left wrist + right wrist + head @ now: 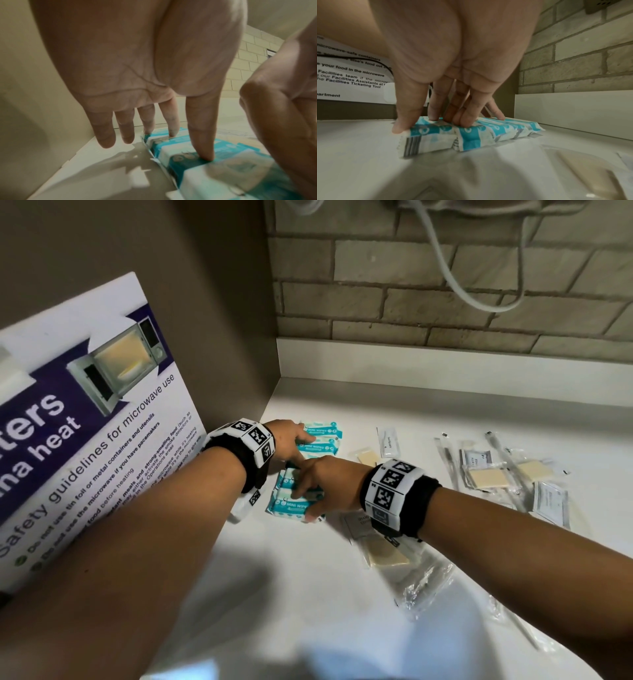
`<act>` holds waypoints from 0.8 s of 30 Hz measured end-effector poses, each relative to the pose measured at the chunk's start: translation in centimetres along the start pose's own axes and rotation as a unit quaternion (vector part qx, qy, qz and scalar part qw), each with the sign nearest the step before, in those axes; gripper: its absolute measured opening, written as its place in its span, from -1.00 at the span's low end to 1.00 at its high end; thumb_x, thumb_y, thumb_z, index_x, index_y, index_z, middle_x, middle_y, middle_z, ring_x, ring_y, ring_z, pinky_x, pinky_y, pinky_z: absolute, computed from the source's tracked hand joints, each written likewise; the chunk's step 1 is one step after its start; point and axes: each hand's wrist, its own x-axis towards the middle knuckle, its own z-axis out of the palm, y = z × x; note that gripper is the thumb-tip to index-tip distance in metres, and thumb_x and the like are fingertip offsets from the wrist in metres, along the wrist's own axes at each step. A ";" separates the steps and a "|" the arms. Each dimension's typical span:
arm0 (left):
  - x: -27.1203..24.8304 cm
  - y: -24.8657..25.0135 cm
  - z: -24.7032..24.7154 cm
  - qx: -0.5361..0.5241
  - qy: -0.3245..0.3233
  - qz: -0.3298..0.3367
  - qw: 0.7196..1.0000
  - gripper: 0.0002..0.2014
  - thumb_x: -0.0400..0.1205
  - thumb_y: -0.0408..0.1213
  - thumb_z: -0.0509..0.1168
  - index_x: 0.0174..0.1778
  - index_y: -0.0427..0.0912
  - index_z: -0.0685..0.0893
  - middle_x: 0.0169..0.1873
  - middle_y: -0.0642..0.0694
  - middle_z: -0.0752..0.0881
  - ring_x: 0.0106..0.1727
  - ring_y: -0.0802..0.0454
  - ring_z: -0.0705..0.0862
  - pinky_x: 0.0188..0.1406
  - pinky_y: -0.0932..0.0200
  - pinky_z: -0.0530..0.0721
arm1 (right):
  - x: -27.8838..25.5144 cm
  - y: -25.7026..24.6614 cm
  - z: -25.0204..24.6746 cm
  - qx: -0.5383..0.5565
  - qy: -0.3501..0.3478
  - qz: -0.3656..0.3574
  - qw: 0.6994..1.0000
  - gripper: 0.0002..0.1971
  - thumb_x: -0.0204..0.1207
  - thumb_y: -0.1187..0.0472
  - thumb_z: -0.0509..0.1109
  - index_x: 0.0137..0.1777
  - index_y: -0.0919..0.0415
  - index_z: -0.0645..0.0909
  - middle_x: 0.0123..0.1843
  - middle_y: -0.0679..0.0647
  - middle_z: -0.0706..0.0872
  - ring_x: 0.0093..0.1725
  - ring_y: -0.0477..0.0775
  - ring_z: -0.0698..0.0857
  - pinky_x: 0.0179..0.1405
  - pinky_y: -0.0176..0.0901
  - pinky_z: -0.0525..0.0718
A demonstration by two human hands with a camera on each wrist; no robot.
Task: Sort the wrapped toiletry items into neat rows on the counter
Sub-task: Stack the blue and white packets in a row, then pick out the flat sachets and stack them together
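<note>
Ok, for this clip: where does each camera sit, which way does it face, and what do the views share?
Head: above, facing down and forward at the counter; both forearms, left hand, right hand on the wipes packs.
Left wrist: under the left wrist, facing along the palm; straight fingers touch the packs, the right hand beside them.
Right wrist: low, facing the poster; fingers press the packs.
Shared: all three show the wipes packs.

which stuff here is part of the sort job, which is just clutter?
Job:
mini wipes packs, both hands pressing them into a row
soap bars
clear-wrapped sticks
white sachets

Lying about:
microwave safety poster
white cable
</note>
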 end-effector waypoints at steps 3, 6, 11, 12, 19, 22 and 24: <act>-0.3 0.1 0.1 -0.010 0.009 -0.006 1.000 -0.31 0.55 -0.12 0.48 0.61 0.04 0.40 0.67 -0.07 0.24 0.57 -0.12 0.39 0.47 0.18 0.34 | -0.1 0.0 0.2 0.004 0.004 -0.004 1.000 -0.51 0.41 0.07 0.57 0.35 0.13 0.68 0.37 0.06 0.66 0.33 0.09 0.61 0.41 -0.06 0.53; -0.5 0.2 0.3 -0.023 0.026 -0.011 0.999 -0.33 0.54 -0.18 0.50 0.58 -0.01 0.45 0.60 -0.08 0.39 0.52 -0.10 0.46 0.43 0.17 0.40 | -0.4 -0.1 0.2 0.005 0.007 -0.010 1.000 -0.50 0.43 0.08 0.56 0.38 0.14 0.66 0.36 0.07 0.66 0.32 0.12 0.61 0.41 -0.02 0.54; -0.7 0.4 0.5 -0.039 0.045 -0.038 0.998 -0.33 0.47 -0.30 0.55 0.52 -0.01 0.53 0.51 -0.06 0.52 0.37 -0.06 0.60 0.24 0.23 0.53 | -1.6 -0.3 -0.1 -0.016 -0.015 -0.022 1.000 -0.48 0.51 0.05 0.48 0.47 0.13 0.57 0.40 0.08 0.65 0.36 0.11 0.59 0.43 -0.07 0.51; -0.8 0.7 0.4 -0.036 0.052 -0.042 0.997 -0.35 0.45 -0.28 0.56 0.49 0.01 0.56 0.46 -0.08 0.56 0.34 -0.07 0.61 0.24 0.21 0.56 | -2.1 -0.2 -0.4 0.001 -0.015 -0.017 1.000 -0.50 0.53 0.05 0.46 0.46 0.11 0.58 0.40 0.06 0.66 0.34 0.09 0.61 0.41 -0.10 0.52; -0.4 9.0 -0.4 -0.059 0.105 0.104 0.987 -0.62 0.59 -0.22 0.42 0.35 -0.05 0.67 0.33 -0.09 0.65 0.35 -0.05 0.58 0.22 0.28 0.44 | -10.6 5.7 -2.7 -0.010 0.061 0.124 0.990 -0.73 0.57 0.16 0.34 0.25 0.06 0.68 0.24 -0.04 0.73 0.11 -0.05 0.69 0.02 -0.27 0.54; 1.4 15.0 -0.2 -0.057 0.076 0.171 0.981 -0.63 0.63 -0.24 0.37 0.38 -0.13 0.65 0.31 -0.09 0.68 0.30 -0.03 0.64 0.09 0.34 0.42 | -15.2 8.6 -2.4 -0.065 0.028 0.214 0.974 -0.67 0.55 0.05 0.35 0.31 -0.05 0.61 0.31 -0.06 0.64 0.21 0.01 0.66 0.16 -0.09 0.65; 2.8 18.6 0.3 -0.045 0.055 0.197 0.978 -0.63 0.64 -0.24 0.37 0.37 -0.17 0.66 0.27 -0.11 0.71 0.27 -0.05 0.66 0.12 0.31 0.47 | -17.1 9.9 -1.7 -0.081 0.017 0.242 0.967 -0.60 0.53 0.01 0.35 0.38 -0.05 0.56 0.32 -0.02 0.61 0.25 0.07 0.65 0.20 -0.03 0.67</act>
